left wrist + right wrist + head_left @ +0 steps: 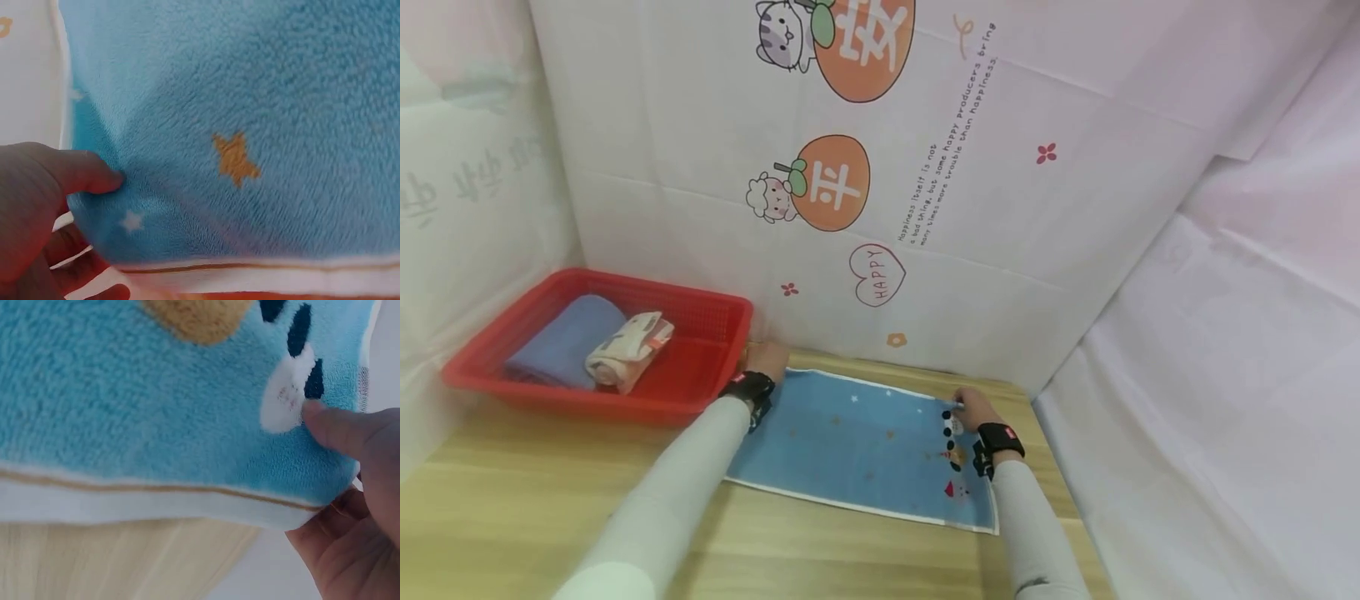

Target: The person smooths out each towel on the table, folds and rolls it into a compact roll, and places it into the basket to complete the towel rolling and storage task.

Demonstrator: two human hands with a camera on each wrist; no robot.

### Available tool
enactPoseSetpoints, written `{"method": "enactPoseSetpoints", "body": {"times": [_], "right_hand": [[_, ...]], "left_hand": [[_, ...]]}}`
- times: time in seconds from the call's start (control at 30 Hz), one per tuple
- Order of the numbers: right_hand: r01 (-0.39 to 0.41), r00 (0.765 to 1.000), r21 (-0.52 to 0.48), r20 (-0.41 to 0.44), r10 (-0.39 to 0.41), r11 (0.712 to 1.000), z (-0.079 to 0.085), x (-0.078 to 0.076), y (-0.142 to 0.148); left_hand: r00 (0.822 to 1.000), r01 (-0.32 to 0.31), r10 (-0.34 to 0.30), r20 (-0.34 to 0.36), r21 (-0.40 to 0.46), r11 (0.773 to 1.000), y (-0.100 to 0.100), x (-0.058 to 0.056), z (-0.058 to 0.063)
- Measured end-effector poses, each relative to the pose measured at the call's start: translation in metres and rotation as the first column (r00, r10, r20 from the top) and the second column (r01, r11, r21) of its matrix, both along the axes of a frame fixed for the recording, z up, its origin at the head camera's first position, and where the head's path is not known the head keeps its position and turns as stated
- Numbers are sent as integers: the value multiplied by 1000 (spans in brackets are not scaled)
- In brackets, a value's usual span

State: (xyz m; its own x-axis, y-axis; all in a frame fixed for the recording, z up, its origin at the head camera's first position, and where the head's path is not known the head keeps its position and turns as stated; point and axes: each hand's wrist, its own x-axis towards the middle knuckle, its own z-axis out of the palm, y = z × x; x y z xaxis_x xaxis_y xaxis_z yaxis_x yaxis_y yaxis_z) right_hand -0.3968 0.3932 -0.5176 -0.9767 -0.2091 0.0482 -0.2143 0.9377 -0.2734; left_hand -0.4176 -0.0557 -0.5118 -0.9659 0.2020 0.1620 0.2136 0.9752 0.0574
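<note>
A blue towel (850, 442) with a white border, small stars and cartoon animals is spread flat over the wooden table. At its far left corner my left hand (768, 360) pinches the cloth; in the left wrist view the thumb lies on top near a white star, with the other fingers beneath the edge. My right hand (976, 408) pinches the far right corner. Seen from the right wrist, that thumb presses beside a white animal figure (284, 394) while the fingers curl under the towel's edge.
To the left stands a red plastic basket (700, 410), close to my left hand. Inside lie a folded blue towel (572, 337) and a rolled white patterned cloth (631, 350). White printed sheets (700, 208) hang behind the wooden table (820, 550) and along both sides.
</note>
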Motion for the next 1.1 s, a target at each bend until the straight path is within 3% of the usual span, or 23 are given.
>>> {"method": "enactPoseSetpoints", "body": {"times": [0.13,0.23,0.37,0.5,0.63,0.77,0.93,1.0,1.1], "right_hand": [[3,996,-19,-90,-5,1000,10,-3,7],[9,984,-60,-180,-19,998,23,1,10],[-15,963,-122,-267,-18,992,39,11,11],[-48,949,-112,-315,11,993,44,20,13],[-57,948,-111,-317,19,992,36,35,17],[-46,961,-117,-275,12,992,26,57,20],[-65,963,-113,-268,33,991,19,81,20],[-76,962,-128,-270,39,989,20,90,19],[-93,954,-139,-296,48,986,23,104,20]], "left_hand": [[999,-24,22,-32,-86,996,-2,1,15],[998,-4,-2,-70,-86,996,-3,3,25],[991,9,-4,-136,34,999,-4,8,38],[984,-1,35,-177,190,982,-4,17,49],[980,-2,52,-194,251,968,-6,35,47],[969,54,10,-248,251,967,-6,56,37],[975,154,-87,-203,345,926,-10,83,30],[979,167,-107,-175,380,910,-12,93,30],[979,170,-111,-169,395,903,-15,107,35]]}}
